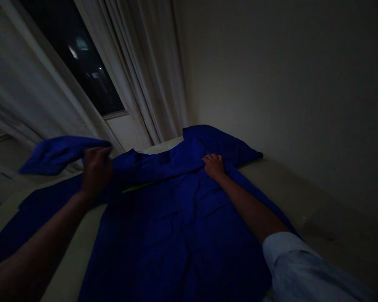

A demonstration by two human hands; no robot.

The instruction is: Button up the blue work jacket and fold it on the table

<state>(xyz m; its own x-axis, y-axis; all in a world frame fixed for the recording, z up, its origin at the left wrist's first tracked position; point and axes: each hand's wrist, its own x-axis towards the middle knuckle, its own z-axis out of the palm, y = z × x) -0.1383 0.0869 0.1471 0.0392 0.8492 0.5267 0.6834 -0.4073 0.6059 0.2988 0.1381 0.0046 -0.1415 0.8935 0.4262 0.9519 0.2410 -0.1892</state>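
Note:
A dark blue jacket with chest pockets lies spread over a pale surface, its lower part nearest me. My left hand is closed on a raised blue flap of cloth, held above the garment at the left and slightly blurred. Whether this flap is part of the same jacket, I cannot tell. My right hand rests near the top of the garment at the right, with its fingers curled onto the fabric. Between the hands, a thin yellow-green strip shows under a folded edge.
The pale bed-like surface shows on both sides of the jacket. Behind it hang light curtains, parted over a dark window. A plain wall rises at the right. The room is dim.

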